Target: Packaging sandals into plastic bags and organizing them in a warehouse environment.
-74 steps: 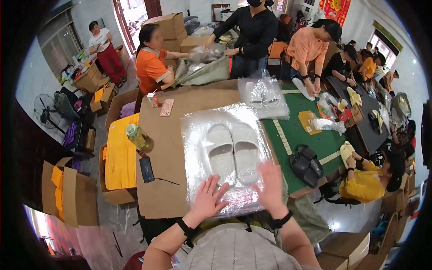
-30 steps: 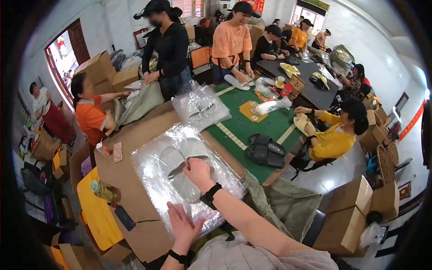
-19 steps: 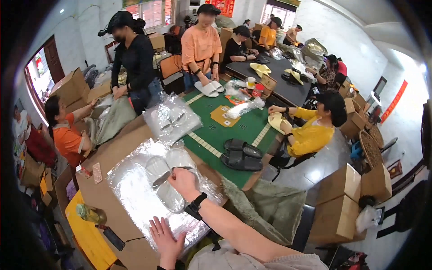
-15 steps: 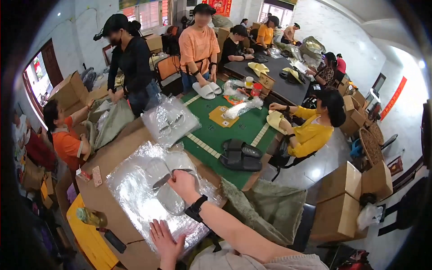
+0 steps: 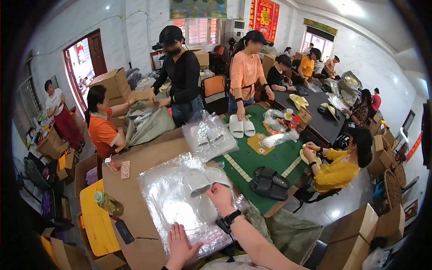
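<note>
A pair of pale grey-white slide sandals (image 5: 197,183) lies on a stack of clear, shiny plastic bags (image 5: 157,198); glare hides whether film covers them. My right hand (image 5: 221,199) is closed in a pinch at the near side of the right sandal. What its fingertips hold is hidden. My left hand (image 5: 181,244) rests flat with spread fingers on the near part of the bags. Beyond them, another pale pair in clear plastic (image 5: 210,137) lies on the brown cardboard (image 5: 128,193).
Black slides (image 5: 270,183) and white slides (image 5: 241,126) stand on the green table (image 5: 234,157), a person's hand at the white pair. A bottle (image 5: 108,203) and dark phone (image 5: 124,231) lie left. Olive sacking (image 5: 294,236) and cardboard boxes (image 5: 346,238) are at right.
The view has swung left, so the scene sits further right. My right hand stays closed by the sandals, and my left stays flat on the bags. The person in yellow has drawn their hands together.
</note>
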The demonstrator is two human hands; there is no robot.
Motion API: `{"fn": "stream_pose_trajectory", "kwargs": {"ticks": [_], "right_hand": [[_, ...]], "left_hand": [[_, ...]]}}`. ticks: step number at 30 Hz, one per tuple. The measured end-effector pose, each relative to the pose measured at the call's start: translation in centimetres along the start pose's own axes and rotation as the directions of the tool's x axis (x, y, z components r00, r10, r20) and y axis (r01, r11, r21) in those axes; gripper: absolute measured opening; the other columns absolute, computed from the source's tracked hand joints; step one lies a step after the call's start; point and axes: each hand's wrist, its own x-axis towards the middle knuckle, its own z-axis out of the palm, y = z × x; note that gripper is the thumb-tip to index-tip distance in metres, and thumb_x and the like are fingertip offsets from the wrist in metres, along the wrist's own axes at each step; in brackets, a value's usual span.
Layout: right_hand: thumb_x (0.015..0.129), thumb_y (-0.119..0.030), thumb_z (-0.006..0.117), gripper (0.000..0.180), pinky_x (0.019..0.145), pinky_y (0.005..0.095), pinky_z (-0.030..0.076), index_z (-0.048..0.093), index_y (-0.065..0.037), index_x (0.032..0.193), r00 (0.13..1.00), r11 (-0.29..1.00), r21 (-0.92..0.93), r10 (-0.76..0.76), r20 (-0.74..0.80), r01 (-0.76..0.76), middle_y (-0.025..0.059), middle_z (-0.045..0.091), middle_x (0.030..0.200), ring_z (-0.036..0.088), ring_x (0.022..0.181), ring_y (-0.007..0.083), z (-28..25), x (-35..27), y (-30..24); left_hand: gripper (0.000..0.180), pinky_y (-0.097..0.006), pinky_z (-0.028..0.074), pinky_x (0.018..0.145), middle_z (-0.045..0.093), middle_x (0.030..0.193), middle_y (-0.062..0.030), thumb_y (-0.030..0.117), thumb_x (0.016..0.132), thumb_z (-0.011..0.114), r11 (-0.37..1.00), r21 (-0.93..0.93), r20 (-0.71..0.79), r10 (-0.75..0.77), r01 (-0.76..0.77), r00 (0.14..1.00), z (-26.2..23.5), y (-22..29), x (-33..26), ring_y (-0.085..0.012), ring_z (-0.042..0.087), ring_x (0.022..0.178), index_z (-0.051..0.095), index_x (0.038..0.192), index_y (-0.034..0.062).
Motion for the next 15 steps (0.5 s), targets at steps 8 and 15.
{"fn": "stream_pose_trajectory", "kwargs": {"ticks": [8, 15], "right_hand": [[0.079, -0.026, 0.074, 0.028, 0.060, 0.0401, 0.049, 0.063, -0.001, 0.076, 0.991, 0.989, 0.107, 0.114, -0.064, -0.107, 0.0152, 0.064, 0.067, 0.064, 0.063, 0.0311, -4.0, -0.4, 1.8], [0.077, -0.022, 0.074, 0.027, 0.058, 0.0353, 0.046, 0.061, 0.001, 0.076, 0.936, 0.970, 0.165, 0.219, -0.274, -0.179, 0.0100, 0.061, 0.064, 0.054, 0.057, 0.0216, -10.9, -2.7, 8.3]], "left_hand": [[0.113, -0.058, 0.012, 0.119, 0.023, 0.155, -0.0362, 0.067, 0.079, 0.065, 1.000, 0.025, 0.015, 0.018, -0.019, 1.000, 0.6, -0.3, 0.6, -0.0480, 0.018, 0.148, 0.027, 0.147, -0.0141], [0.111, -0.058, 0.011, 0.119, 0.019, 0.157, -0.0361, 0.065, 0.081, 0.065, 0.999, 0.049, 0.058, 0.002, -0.005, 0.998, 0.4, 0.0, 0.8, -0.0494, 0.016, 0.148, 0.024, 0.149, -0.0130]]}}
